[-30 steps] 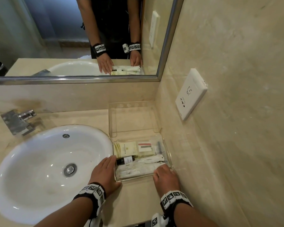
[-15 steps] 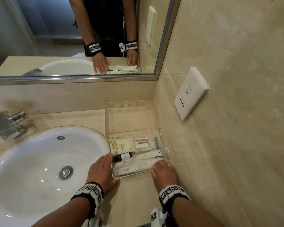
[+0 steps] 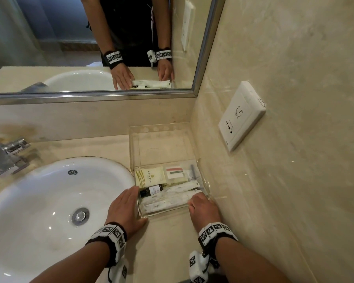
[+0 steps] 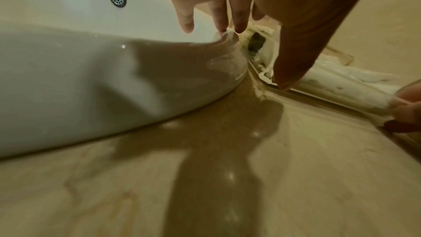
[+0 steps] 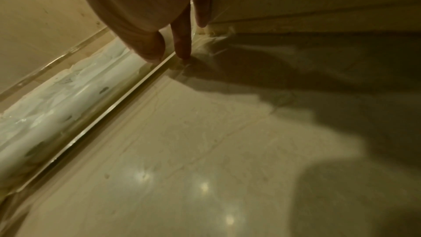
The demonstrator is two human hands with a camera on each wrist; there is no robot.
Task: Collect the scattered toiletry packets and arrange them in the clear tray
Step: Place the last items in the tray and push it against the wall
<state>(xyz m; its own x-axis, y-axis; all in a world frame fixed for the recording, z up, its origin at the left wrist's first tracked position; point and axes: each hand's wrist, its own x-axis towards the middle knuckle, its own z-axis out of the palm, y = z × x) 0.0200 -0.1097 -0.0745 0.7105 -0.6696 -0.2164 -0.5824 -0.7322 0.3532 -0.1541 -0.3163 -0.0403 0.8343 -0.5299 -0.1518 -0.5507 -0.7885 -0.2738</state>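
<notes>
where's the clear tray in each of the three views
Head: clear tray at centre, between the hands.
Left wrist: its corner at right, past the thumb.
Right wrist: its near wall runs diagonally at left.
Shared landmark: the long white packets inside it.

No legible text — cream packet (image 3: 150, 177) print too small

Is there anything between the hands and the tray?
Nothing visible. The left hand lies flat against the left wall of the tray, and the right hand touches its near right corner. The packets are already inside.
</notes>
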